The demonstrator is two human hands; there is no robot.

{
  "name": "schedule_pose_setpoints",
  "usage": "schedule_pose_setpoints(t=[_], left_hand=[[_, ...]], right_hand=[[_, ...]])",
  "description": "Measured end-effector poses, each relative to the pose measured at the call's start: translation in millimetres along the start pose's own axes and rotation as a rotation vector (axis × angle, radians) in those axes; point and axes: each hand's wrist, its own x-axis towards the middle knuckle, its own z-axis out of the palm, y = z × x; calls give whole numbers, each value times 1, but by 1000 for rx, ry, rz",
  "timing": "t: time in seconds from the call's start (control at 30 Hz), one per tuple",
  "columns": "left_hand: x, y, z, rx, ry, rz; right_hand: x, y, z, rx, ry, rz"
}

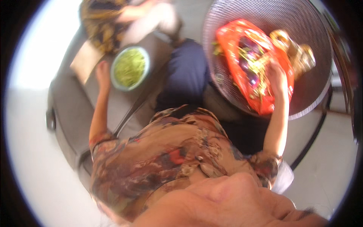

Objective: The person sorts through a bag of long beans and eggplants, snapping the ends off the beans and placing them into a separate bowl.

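Note:
My left hand (103, 74) rests on the brown sofa seat, just beside a pale bowl (113, 74) filled with green shredded vegetable pieces (130, 68). Over to the right, my right hand (276, 75) is at the inner side of an open red plastic bag (228, 42), its fingers by light stalky scraps (265, 82). Whether the fingers grip anything is blurred. Dark purple, shiny vegetables, perhaps eggplants (252, 76), lie in the bag among the scraps. The bag sits on a round metal-mesh surface (309, 90).
Clear, shiny plastic packaging with brownish contents (302, 58) lies beside the red bag. Another person (105, 25) in dark and yellow patterned clothing sits beyond the bowl. A tan flat piece (86, 61) lies on the sofa (68, 105). A dark curved leg (309, 142) stands below the round surface.

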Motion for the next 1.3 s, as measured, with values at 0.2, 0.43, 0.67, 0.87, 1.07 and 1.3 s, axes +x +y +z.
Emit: schedule_pose_setpoints(t=[0.2,0.43,0.67,0.87,1.07,1.3], left_hand=[[-17,264,83,-248,-329,562],[-97,441,259,-665,-1110,595],[-107,409,346,-132,-1254,976],[-124,410,287,212,-1013,1449],[-129,415,291,551,-1216,1358],[-74,450,269,89,-1529,762]], right_hand=[[55,7,-74,247,63,-34],[32,14,-52,66,183,17],[-30,45,35,-1193,-91,-577],[-41,49,48,-1322,-71,-430],[-25,10,27,-1085,-287,0],[-6,-17,-43,-1338,250,-130]])
